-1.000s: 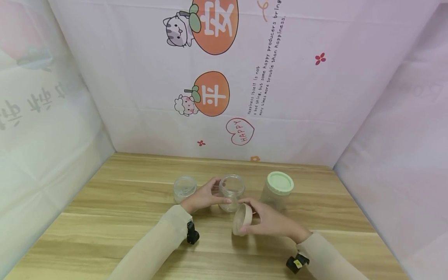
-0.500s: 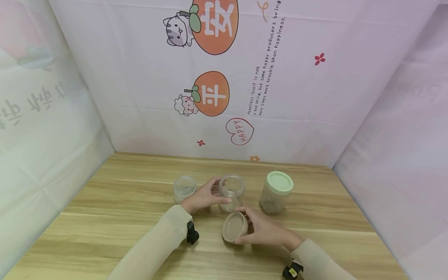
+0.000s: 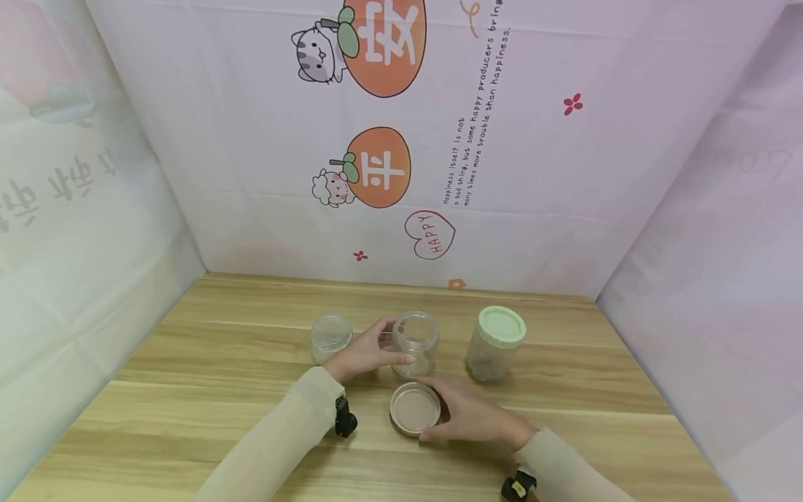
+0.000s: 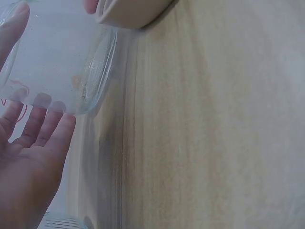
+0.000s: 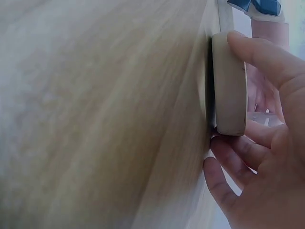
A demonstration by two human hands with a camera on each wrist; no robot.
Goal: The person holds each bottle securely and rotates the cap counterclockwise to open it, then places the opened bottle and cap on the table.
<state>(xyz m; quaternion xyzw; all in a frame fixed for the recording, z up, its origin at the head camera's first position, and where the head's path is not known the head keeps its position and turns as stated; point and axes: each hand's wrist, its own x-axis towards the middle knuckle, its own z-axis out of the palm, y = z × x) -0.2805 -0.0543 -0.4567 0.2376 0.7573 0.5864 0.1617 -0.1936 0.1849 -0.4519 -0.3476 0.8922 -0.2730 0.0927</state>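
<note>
In the head view my left hand (image 3: 370, 354) holds an uncapped clear jar (image 3: 419, 341) upright on the table, thumb along its front and fingers round its far side. The left wrist view shows the fingertips against the jar's clear wall (image 4: 52, 62). Just in front of the jar, a beige round lid (image 3: 414, 411) lies with its hollow side up, at the table top. My right hand (image 3: 473, 413) has the lid between thumb and fingers at its right side. Seen edge-on in the right wrist view, the lid (image 5: 229, 88) is close over the wood, a dark shadow under it.
A low clear jar (image 3: 331, 338) stands left of the left hand. To the right is a taller clear jar (image 3: 492, 355) capped with a pale green lid (image 3: 502, 326). Printed cloth walls (image 3: 502, 244) border the wooden table (image 3: 251, 390) at the back and sides.
My right hand has lowered the beige lid to the table and moved slightly left and nearer; the lid has tipped from edge-on to hollow side up. The left hand and its jar stay put.
</note>
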